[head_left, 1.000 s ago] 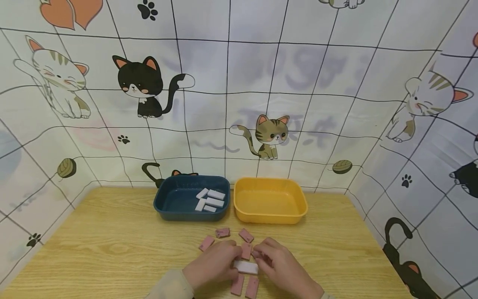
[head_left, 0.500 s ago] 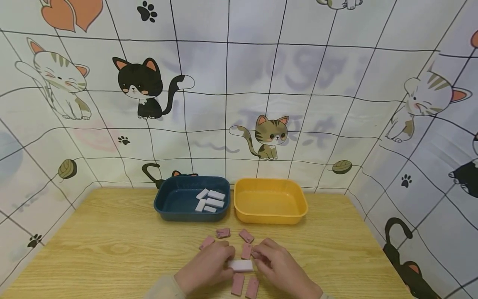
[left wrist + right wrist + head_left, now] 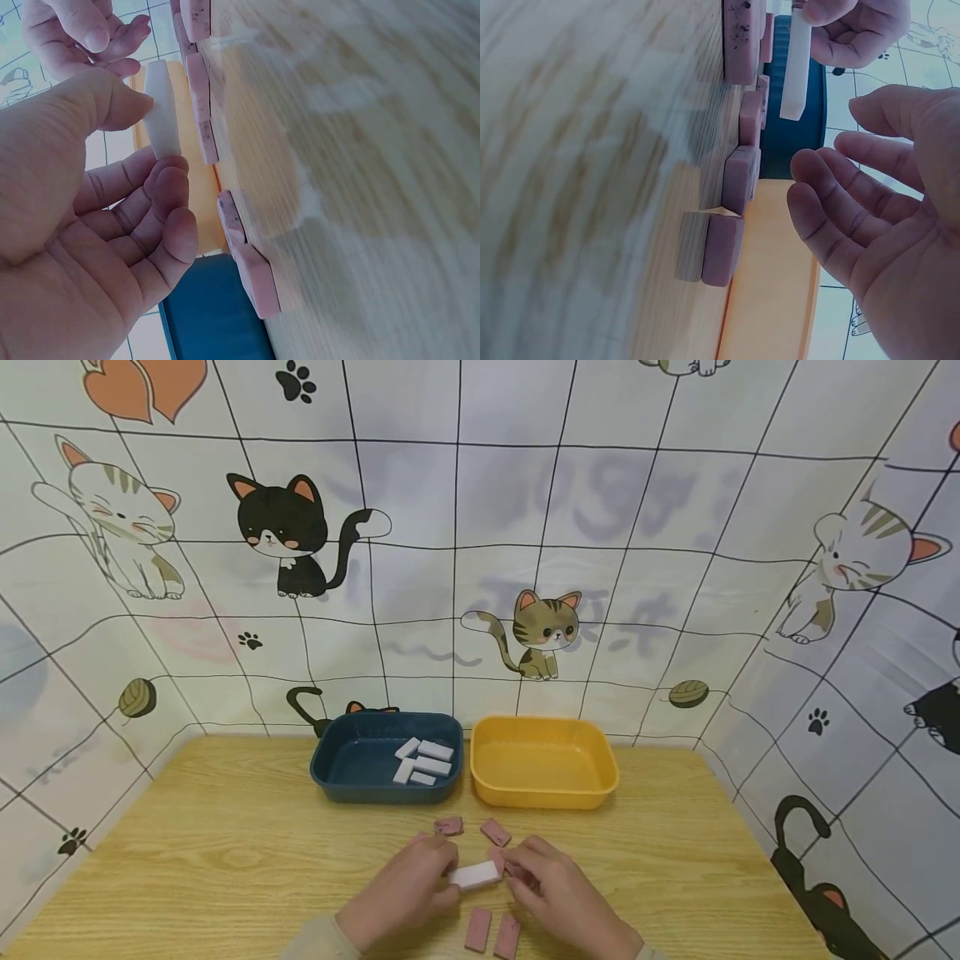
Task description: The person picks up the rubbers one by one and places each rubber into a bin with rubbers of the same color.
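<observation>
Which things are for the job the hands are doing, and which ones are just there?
Likely for the job:
white block in the left hand
pink blocks nearby
blue tub and its white blocks
yellow tub, maybe

Just there:
cat-print backdrop
wooden table underneath

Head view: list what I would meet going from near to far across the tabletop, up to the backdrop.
Two near pink blocks → white block held in the left hand → two far pink blocks → blue tray and yellow tray, side by side → cat-print backdrop.
</observation>
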`<state>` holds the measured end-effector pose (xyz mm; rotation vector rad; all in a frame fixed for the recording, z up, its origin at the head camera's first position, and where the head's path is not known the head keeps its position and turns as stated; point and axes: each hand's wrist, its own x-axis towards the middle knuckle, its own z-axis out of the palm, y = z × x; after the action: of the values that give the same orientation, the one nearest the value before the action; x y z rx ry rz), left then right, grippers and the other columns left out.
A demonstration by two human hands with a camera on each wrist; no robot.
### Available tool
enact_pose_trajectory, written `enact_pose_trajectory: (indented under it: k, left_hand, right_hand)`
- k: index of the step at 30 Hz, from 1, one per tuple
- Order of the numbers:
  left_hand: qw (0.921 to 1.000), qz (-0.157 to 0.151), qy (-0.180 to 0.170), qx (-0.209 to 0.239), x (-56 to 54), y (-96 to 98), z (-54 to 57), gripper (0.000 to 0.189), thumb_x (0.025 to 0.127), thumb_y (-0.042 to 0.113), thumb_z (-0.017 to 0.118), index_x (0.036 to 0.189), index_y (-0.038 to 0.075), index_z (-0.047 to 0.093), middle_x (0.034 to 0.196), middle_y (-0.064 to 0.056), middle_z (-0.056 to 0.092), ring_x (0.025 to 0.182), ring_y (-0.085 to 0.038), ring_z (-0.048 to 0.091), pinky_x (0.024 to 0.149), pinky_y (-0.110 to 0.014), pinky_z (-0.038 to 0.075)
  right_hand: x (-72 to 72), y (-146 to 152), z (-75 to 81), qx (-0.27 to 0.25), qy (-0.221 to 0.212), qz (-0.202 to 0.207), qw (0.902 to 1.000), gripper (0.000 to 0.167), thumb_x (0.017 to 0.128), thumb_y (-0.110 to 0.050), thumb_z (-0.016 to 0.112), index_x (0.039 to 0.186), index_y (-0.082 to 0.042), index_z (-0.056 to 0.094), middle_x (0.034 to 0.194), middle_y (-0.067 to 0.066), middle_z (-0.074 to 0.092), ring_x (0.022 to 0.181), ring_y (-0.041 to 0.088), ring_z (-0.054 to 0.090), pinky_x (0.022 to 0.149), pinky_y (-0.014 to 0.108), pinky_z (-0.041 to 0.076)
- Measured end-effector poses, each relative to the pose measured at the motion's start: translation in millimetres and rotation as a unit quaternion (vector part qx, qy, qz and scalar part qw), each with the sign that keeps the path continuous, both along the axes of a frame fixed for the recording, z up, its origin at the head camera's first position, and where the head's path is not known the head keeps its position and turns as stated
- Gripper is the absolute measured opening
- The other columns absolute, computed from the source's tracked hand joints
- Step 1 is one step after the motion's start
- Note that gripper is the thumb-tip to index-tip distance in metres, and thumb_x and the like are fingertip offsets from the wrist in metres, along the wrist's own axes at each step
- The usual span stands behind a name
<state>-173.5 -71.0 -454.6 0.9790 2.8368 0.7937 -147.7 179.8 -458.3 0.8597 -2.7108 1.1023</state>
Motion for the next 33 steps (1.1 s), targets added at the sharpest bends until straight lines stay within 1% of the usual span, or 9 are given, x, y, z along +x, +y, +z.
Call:
enact_pose_trajectory:
  k: [6,10,13,16,20,22,28,30,33]
  left_hand:
    - [0.9991,0.029,-0.030,0.002,-0.9,-4.1,-1.7,0.009,0.083,0.014,0.075,0.083,0.013,0.066,0.077,0.008,0.051,0.068,-0.006,0.045,0.063,-0.021,0.042]
    - [0.9990,0.041,-0.015,0.013,0.4,-7.0,-1.3,0.011,0.082,0.012,0.075,0.082,0.012,0.064,0.078,0.006,0.052,0.067,-0.005,0.044,0.060,-0.021,0.042]
    - [0.9985,0.048,0.012,0.025,1.0,-9.2,-0.4,0.012,0.081,0.011,0.075,0.081,0.011,0.063,0.077,0.005,0.051,0.066,-0.005,0.042,0.058,-0.021,0.040]
    - [0.9970,0.064,0.026,0.034,0.7,-11.1,0.7,0.013,0.081,0.011,0.074,0.080,0.011,0.061,0.075,0.006,0.048,0.065,-0.005,0.041,0.057,-0.021,0.039]
    - [0.9944,0.095,0.018,0.043,-0.5,-13.1,2.9,0.016,0.082,0.012,0.075,0.080,0.012,0.059,0.075,0.005,0.047,0.064,-0.007,0.041,0.057,-0.022,0.038]
    - [0.9929,0.109,0.012,0.045,-1.1,-14.0,4.6,0.016,0.083,0.012,0.076,0.081,0.011,0.060,0.075,0.004,0.048,0.064,-0.008,0.043,0.057,-0.023,0.038]
    - [0.9890,0.141,-0.007,0.043,-2.6,-18.0,8.8,0.015,0.085,0.011,0.077,0.085,0.010,0.062,0.077,0.002,0.050,0.063,-0.009,0.045,0.055,-0.022,0.040]
    - [0.9877,0.150,-0.005,0.044,-3.3,-20.2,9.5,0.016,0.085,0.011,0.077,0.085,0.011,0.062,0.075,0.003,0.049,0.062,-0.008,0.044,0.054,-0.022,0.039]
    - [0.9857,0.159,0.014,0.055,-4.7,-23.9,10.0,0.017,0.084,0.008,0.078,0.083,0.011,0.061,0.072,0.004,0.048,0.059,-0.006,0.043,0.051,-0.021,0.038]
  right_hand:
    - [-1.0,-2,-0.1,0.006,0.005,0.001,1.0000,0.017,0.097,-0.005,0.068,0.111,-0.012,0.074,0.085,-0.012,0.048,0.073,-0.002,0.045,0.060,0.017,0.045]
    - [-1.4,-4,-0.7,0.002,0.003,-0.001,1.0000,0.020,0.097,-0.006,0.068,0.116,-0.010,0.074,0.085,-0.011,0.049,0.072,-0.003,0.045,0.060,0.017,0.045]
    - [-2.6,-5,-2.3,-0.002,0.015,0.002,0.9999,0.019,0.096,-0.006,0.070,0.115,-0.009,0.074,0.086,-0.010,0.052,0.072,-0.002,0.047,0.060,0.017,0.046]
    - [-4.2,-7,-4.0,-0.005,0.027,0.006,0.9996,0.021,0.096,-0.005,0.070,0.116,-0.007,0.075,0.089,-0.007,0.055,0.074,-0.002,0.048,0.061,0.016,0.047]
    - [-6.9,-9,-4.6,-0.010,0.041,0.008,0.9991,0.023,0.094,-0.002,0.070,0.116,-0.005,0.074,0.088,-0.005,0.056,0.073,-0.002,0.047,0.059,0.016,0.046]
    - [-8.2,-11,-4.2,-0.011,0.046,0.006,0.9988,0.027,0.094,-0.003,0.071,0.120,-0.007,0.074,0.087,-0.006,0.056,0.072,-0.002,0.047,0.059,0.016,0.046]
    - [-10.9,-16,-3.2,-0.019,0.052,0.003,0.9985,0.026,0.096,-0.010,0.073,0.121,-0.012,0.073,0.092,-0.006,0.059,0.076,-0.003,0.050,0.062,0.017,0.049]
    - [-11.8,-17,-2.8,-0.021,0.053,0.003,0.9984,0.024,0.095,-0.010,0.074,0.120,-0.011,0.074,0.094,-0.005,0.061,0.077,-0.003,0.051,0.063,0.017,0.050]
    - [-13.2,-20,-1.4,-0.022,0.049,0.004,0.9986,0.027,0.096,-0.010,0.072,0.123,-0.008,0.073,0.096,-0.005,0.063,0.077,-0.004,0.053,0.064,0.016,0.051]
